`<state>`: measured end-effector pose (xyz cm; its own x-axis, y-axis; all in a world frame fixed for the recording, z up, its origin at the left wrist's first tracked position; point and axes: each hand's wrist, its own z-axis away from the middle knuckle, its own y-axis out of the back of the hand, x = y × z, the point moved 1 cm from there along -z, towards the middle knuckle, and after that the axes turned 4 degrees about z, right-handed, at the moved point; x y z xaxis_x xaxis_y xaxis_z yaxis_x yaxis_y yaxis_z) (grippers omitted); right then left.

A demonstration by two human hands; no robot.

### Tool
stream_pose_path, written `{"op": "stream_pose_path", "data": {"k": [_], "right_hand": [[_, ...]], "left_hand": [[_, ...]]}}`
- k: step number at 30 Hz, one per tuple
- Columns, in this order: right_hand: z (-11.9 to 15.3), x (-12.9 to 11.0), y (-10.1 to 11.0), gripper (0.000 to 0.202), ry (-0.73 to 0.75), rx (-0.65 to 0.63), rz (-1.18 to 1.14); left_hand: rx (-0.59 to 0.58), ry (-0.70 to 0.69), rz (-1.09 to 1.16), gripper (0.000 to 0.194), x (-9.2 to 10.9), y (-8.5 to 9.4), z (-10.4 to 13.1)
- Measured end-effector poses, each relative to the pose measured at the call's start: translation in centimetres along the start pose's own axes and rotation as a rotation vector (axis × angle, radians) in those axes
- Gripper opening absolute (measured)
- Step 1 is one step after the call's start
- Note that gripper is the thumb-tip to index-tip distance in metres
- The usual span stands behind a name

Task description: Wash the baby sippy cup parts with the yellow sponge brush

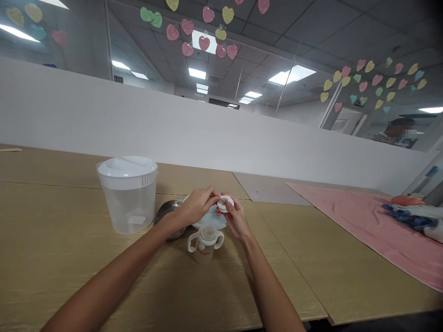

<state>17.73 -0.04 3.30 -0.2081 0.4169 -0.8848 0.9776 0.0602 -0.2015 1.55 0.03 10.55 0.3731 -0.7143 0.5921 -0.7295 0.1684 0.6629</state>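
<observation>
My right hand (236, 217) grips a small white round lid (225, 204) by its rim, in front of my chest and a little above the table. With thumb and forefinger pinched together, my left hand (200, 205) touches the near-left side of the same lid. Just below both hands stands a clear baby cup (204, 251) with two white handles and a translucent ringed top. Under the hands lies a pale blue plate (212, 221), partly covered by them. A metal bowl (168, 210) sits beside the plate, half hidden behind my left forearm.
A clear plastic bucket with a white lid (128, 196) stands on the left. On the right, a pink cloth (353, 226) covers part of the table (69, 258), with folded fabric (411, 216) on it. A low white partition (194, 133) runs behind. Another person (394, 133) is beyond the glass.
</observation>
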Motion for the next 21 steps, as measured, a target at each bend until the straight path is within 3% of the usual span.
{"op": "stream_pose_path", "data": {"k": [5, 12, 16, 21], "right_hand": [[0.1, 0.1, 0.2, 0.05, -0.002, -0.02, -0.041], [-0.3, 0.0, -0.2, 0.042, 0.135, 0.123, 0.211], [-0.3, 0.4, -0.2, 0.042, 0.208, 0.135, 0.287], [-0.4, 1.5, -0.1, 0.039, 0.267, 0.222, 0.444]], "left_hand": [[-0.022, -0.02, 0.166, 0.024, -0.6, 0.0, -0.1], [-0.058, 0.024, -0.115, 0.026, 0.2, 0.3, 0.1], [-0.08, 0.034, -0.178, 0.027, 0.4, 0.3, 0.2], [-0.003, -0.012, 0.017, 0.028, -0.3, -0.5, 0.3]]}}
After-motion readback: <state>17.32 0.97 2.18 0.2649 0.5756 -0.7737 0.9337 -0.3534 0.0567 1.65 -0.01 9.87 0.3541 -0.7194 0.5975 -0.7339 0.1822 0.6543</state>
